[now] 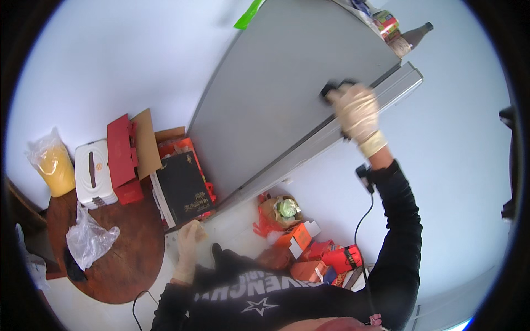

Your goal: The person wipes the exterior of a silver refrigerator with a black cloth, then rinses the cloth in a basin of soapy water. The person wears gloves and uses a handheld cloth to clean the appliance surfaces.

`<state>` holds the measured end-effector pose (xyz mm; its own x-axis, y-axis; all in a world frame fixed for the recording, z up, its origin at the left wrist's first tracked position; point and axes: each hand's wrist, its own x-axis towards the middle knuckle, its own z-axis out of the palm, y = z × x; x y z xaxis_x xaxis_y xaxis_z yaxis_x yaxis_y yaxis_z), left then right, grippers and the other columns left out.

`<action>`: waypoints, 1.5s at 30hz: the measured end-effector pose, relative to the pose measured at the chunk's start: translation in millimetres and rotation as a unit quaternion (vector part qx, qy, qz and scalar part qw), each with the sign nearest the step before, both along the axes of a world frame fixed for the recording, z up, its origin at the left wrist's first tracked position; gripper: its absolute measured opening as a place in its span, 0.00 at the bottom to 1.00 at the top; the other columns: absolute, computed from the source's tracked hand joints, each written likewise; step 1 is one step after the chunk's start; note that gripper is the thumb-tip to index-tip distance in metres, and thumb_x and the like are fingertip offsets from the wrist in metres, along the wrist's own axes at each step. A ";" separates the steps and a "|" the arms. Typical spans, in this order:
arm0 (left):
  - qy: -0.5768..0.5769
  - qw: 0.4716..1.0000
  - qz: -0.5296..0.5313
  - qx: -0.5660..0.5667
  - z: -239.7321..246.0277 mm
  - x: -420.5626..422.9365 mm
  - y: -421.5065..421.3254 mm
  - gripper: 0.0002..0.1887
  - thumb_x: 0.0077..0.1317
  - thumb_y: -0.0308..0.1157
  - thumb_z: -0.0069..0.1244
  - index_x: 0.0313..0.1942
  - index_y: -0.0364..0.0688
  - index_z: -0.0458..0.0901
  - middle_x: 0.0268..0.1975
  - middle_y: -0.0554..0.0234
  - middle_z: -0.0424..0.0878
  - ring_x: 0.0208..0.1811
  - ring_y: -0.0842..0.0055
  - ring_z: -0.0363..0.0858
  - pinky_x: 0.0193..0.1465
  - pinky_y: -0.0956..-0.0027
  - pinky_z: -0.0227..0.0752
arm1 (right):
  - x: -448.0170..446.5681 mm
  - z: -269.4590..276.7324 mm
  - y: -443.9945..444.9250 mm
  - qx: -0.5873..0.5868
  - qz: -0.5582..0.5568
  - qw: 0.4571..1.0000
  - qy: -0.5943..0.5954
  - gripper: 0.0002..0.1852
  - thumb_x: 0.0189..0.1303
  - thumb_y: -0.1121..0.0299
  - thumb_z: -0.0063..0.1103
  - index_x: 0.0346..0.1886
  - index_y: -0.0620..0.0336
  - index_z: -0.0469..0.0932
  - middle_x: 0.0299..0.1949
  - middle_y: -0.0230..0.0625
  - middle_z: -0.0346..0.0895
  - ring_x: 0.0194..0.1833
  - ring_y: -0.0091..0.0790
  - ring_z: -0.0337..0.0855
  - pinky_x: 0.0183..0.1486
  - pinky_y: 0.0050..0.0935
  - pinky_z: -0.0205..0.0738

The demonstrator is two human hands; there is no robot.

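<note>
A cream glove covers my right hand (357, 111), raised at the front edge of a tall grey refrigerator (281, 78). Its fingers are closed on a blurred black object (331, 92) against the grey side panel; what kind of object cannot be told. My left hand (188, 244), gloved alike, hangs low beside a black printed box (182, 188). Something small and yellowish (200, 232) shows at its fingers, too unclear to name. A dark bottle (418, 36) lies tilted on the refrigerator's top edge among packets.
To the left a round wooden table (136, 265) bears a clear plastic bag (91, 238), a white case (94, 173), a red carton (121, 153) and a bag of yellow contents (56, 165). Red and orange boxes (308, 265) and a paper bag with a cabbage (286, 207) sit on the floor.
</note>
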<state>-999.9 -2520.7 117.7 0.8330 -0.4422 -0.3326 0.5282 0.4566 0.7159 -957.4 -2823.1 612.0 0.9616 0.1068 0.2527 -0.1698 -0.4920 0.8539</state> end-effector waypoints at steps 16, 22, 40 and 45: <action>0.069 0.995 0.076 0.005 -21.3 -14.1 24.7 0.15 0.75 0.35 0.47 0.51 0.32 0.78 0.41 0.59 0.82 0.39 0.75 0.84 0.46 0.70 0.82 | 32.2 -277.6 -11.7 0.129 -0.057 0.896 0.421 0.14 0.61 0.68 0.54 0.46 0.49 0.87 0.60 0.32 0.78 0.62 0.41 0.73 0.64 0.39 0.67; 0.078 0.992 0.092 0.045 -32.3 -14.2 42.2 0.14 0.75 0.35 0.48 0.50 0.33 0.79 0.42 0.59 0.83 0.40 0.76 0.85 0.46 0.70 0.82 | 16.9 -134.8 -19.8 0.225 0.175 0.946 0.151 0.16 0.61 0.71 0.51 0.50 0.47 0.82 0.54 0.34 0.82 0.50 0.42 0.83 0.54 0.43 0.78; 0.107 0.979 0.149 0.086 -29.7 -30.6 74.9 0.20 0.73 0.39 0.50 0.53 0.29 0.78 0.44 0.55 0.83 0.43 0.72 0.85 0.51 0.69 0.78 | 40.7 -448.1 -35.6 0.181 -0.049 0.905 0.382 0.17 0.64 0.67 0.54 0.55 0.50 0.81 0.58 0.29 0.78 0.52 0.39 0.79 0.51 0.35 0.76; 0.175 0.946 0.239 0.136 -48.4 -63.8 122.2 0.19 0.72 0.37 0.51 0.52 0.28 0.78 0.41 0.55 0.84 0.40 0.74 0.85 0.46 0.73 0.78 | 75.8 -483.2 -20.6 0.170 -0.171 0.810 0.535 0.18 0.64 0.68 0.55 0.56 0.43 0.82 0.62 0.29 0.76 0.56 0.44 0.80 0.57 0.36 0.77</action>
<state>-1063.7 -2398.5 69.4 0.7345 0.0979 -0.6715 0.5345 0.5262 0.6613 -881.6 -2843.8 128.8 0.6084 -0.1122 -0.7856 0.4022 -0.8098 0.4271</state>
